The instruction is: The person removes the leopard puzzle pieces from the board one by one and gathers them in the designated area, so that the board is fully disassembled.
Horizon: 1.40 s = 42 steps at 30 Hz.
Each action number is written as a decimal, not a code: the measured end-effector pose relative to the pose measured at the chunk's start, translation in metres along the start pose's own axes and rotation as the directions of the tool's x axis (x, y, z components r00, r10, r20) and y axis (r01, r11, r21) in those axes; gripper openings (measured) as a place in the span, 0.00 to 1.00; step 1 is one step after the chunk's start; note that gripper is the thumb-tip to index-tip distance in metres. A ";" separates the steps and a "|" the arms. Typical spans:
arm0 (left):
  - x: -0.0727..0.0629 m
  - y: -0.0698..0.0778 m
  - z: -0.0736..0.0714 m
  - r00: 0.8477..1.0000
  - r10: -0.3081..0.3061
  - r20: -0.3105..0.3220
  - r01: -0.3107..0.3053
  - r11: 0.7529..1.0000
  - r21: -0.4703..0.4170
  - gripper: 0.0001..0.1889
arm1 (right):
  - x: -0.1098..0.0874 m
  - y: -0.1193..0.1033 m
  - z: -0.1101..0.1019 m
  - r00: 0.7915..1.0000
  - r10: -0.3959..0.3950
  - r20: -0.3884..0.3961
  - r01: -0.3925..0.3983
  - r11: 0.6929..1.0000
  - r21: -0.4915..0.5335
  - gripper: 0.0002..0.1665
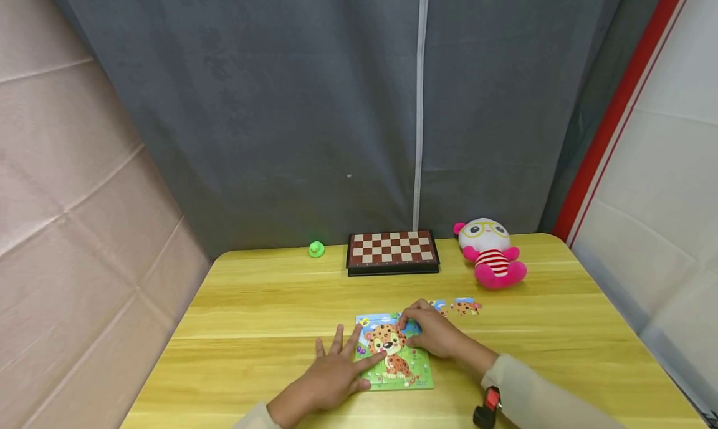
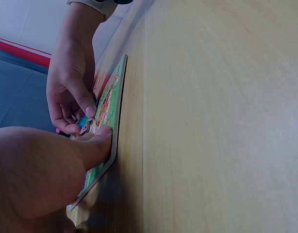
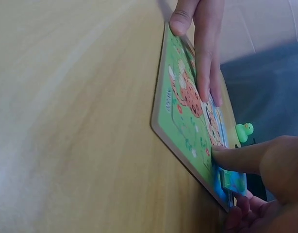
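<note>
Right hand [image 1: 434, 330]: thumb and finger pinching one blue-green jigsaw piece [image 3: 234, 181], at the far-right corner of the square, green leopard-picture puzzle board [image 1: 421, 374]. Left hand [image 1: 332, 378]: fingers spread, resting across it. I judge: fitting stage; next, align, press.

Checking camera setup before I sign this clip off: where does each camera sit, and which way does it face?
Head: worn on the head, facing forward and down at the puzzle and table; left hand, right hand and sleeves show.
Left wrist: low across the puzzle; left hand near, right hand and cuff beyond.
Right wrist: low across the puzzle; right hand near, left beyond.
Shared: head and right-wrist views both show the green duck.
</note>
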<state>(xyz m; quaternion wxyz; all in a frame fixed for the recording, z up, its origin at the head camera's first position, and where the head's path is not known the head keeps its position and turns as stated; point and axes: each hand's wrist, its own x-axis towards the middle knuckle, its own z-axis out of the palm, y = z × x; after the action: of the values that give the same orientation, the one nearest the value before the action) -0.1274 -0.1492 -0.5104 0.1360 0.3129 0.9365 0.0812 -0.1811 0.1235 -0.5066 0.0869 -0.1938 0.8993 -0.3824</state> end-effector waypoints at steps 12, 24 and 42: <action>-0.001 0.001 -0.002 1.000 0.025 -0.015 -0.025 1.000 0.006 0.31 | -0.008 -0.001 0.003 0.998 -0.033 -0.051 0.033 0.999 0.002 0.18; -0.001 0.002 -0.003 1.000 0.027 -0.016 -0.027 0.999 0.022 0.31 | -0.010 0.003 0.007 0.988 0.020 -0.154 -0.019 1.000 0.009 0.29; 0.001 -0.001 0.001 1.000 0.014 -0.014 -0.014 1.000 0.008 0.31 | -0.011 0.006 0.005 0.984 -0.020 -0.179 0.026 0.999 0.030 0.21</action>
<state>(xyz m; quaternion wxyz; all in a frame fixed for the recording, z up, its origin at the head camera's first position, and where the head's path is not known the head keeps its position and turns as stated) -0.1279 -0.1495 -0.5117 0.1278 0.3196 0.9354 0.0806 -0.1711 0.1285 -0.5141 0.0047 -0.1677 0.8949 -0.4134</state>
